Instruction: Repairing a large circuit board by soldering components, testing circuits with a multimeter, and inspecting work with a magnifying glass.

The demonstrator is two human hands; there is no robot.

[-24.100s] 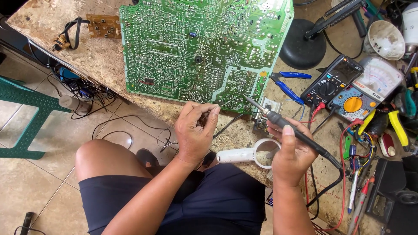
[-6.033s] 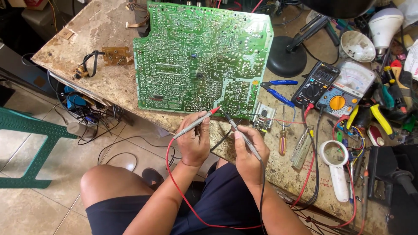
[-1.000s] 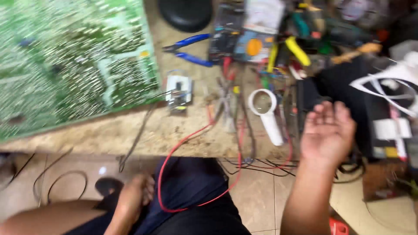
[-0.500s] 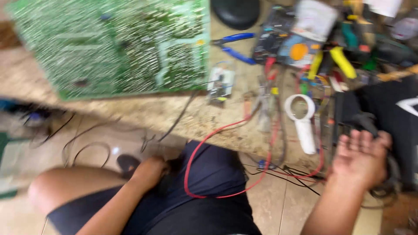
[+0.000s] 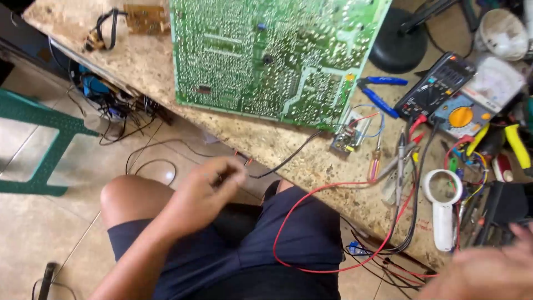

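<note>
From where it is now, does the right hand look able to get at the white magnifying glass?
Probably yes. The right hand is low at the bench edge, just right of the magnifying glass, which lies in the open. Only loose red and black leads run beside its handle.

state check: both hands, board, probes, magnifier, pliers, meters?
left hand: blurred, over the lap, pinching a black wire
right hand: blurred, grip unclear
circuit board: solder side up
probes: lying unheld
magnifier: flat on bench
blue pliers: handles apart
meters: face up
</note>
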